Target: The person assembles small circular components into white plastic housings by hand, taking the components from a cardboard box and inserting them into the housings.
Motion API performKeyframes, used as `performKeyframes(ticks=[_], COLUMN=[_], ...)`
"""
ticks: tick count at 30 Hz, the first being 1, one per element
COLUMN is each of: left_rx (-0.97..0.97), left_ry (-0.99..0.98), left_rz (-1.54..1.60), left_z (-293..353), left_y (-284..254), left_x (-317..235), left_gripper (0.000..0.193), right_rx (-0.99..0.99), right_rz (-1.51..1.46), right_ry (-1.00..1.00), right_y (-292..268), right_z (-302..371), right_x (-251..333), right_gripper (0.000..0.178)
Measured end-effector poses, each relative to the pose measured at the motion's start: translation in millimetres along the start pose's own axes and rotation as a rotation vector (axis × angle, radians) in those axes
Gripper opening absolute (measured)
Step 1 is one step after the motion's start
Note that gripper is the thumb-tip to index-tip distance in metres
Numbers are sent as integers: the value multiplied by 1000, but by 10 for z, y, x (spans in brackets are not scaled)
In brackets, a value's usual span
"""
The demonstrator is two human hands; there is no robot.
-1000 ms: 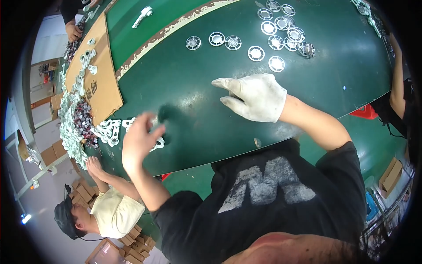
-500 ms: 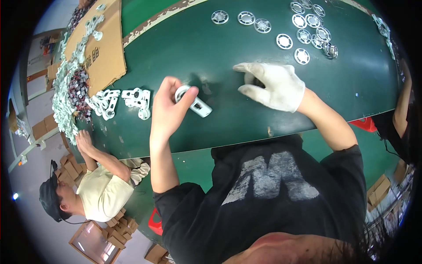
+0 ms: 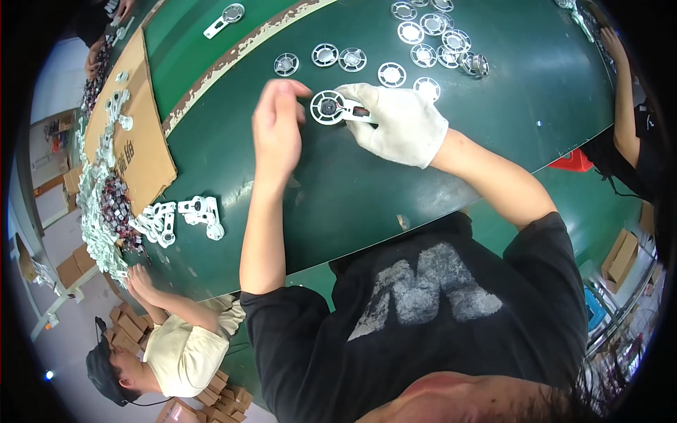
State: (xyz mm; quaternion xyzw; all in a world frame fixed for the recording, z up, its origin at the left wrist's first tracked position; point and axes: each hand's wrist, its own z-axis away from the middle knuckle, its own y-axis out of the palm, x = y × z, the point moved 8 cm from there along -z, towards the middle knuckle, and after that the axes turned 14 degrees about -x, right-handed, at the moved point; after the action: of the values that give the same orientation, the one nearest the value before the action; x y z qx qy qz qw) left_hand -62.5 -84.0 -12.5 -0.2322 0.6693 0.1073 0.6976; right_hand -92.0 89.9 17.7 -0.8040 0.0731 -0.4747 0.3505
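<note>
My bare left hand (image 3: 277,127) stands atop a near-upright left forearm (image 3: 264,236), its fingers loosely bent toward my right hand (image 3: 402,125), which, gloved in white, holds a pinch, fingers pointing left. My right forearm (image 3: 497,176) slants inward from the lower right.

Dark printed characters (image 3: 126,158) on brown cardboard (image 3: 148,130), pale lettering (image 3: 416,290) on black shirt (image 3: 310,352)

White part (image 3: 343,110) — spoked ring leftward, dark hub showing — its handle between the gloved right fingers (image 3: 362,94).
</note>
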Motion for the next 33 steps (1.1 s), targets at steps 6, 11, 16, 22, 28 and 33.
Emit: performKeyframes(ticks=[6,11,16,22,28,33], left_rx=[-191,-83,-178,-160,-99,-98], left_ry=[614,482,567,581,437,539], left_rz=[-859,-842,-854,-916,-894,-795], left_z=[-363,-348,-240,-230,-255,-79], left_y=[12,15,34,259,215,95], left_x=[-86,6,-130,-171,-115,-139], left_gripper=[52,35,46,56,44,33], right_rx=[-38,-95,-58,-83,-51,-27], right_rz=[19,121,120,167,133,141], right_ry=[22,58,86,138,207,155], right_y=[-115,-176,-182,-196,-239,-198], right_z=[-66,-100,-100,-108,-141,-113], right_x=[-20,-178,-122,-189,-177,-186], right_gripper=[36,38,39,40,42,41])
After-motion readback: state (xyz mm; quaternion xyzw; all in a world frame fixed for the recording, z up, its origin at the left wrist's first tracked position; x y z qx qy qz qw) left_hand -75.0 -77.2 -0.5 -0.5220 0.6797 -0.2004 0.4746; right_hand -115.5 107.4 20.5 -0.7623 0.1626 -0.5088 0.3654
